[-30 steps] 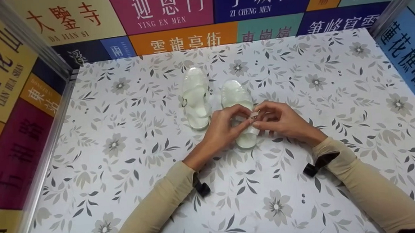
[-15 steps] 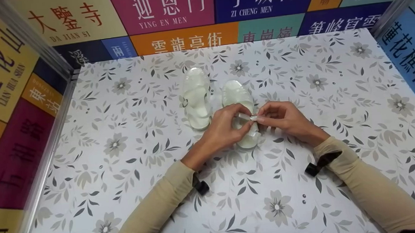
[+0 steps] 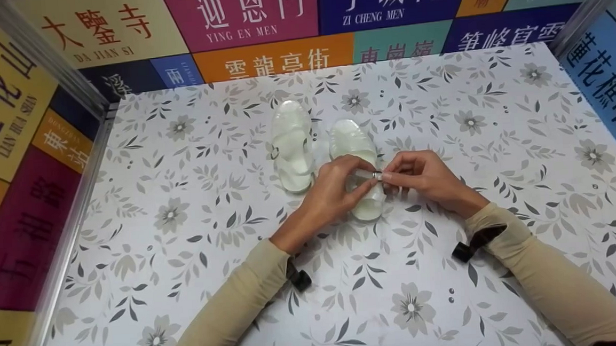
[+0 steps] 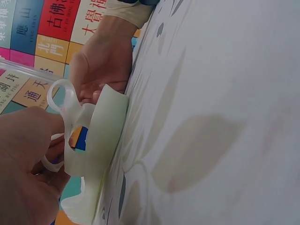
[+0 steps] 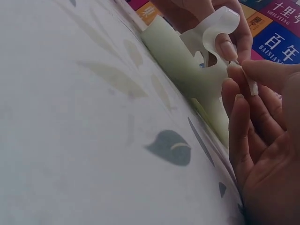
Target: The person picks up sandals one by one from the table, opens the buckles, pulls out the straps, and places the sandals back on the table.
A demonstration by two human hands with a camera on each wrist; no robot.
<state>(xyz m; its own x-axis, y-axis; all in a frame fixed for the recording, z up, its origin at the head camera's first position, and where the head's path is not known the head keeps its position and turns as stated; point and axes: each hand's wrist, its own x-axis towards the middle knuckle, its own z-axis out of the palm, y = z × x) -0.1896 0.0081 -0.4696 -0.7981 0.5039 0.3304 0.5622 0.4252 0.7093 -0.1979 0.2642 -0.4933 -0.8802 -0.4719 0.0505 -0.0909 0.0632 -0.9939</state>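
A pair of pale, translucent jelly sandals is on the table. My left hand (image 3: 333, 187) reaches over the right sandal (image 3: 349, 135) and pinches its strap near the small metal buckle (image 3: 377, 175). From the other side, my right hand (image 3: 426, 176) pinches the strap end between thumb and fingers. The strap tip (image 5: 253, 88) sticks out past the right thumb in the right wrist view. Seen from the left wrist, the sandal's heel part (image 4: 110, 124) stands upright on the table, with a curved strap loop above it. Fingers partly hide the buckle.
The left sandal (image 3: 290, 123) lies beside the right one, a little farther back, its round buckle (image 3: 274, 152) on the outer side. A white floral cloth (image 3: 186, 287) covers the table. Coloured panels with lettering (image 3: 255, 15) rise behind and at both sides.
A second ago the right fingers were bunched over the buckle; they have since shifted slightly right, and a short piece of strap shows between the hands. The left hand barely moved.
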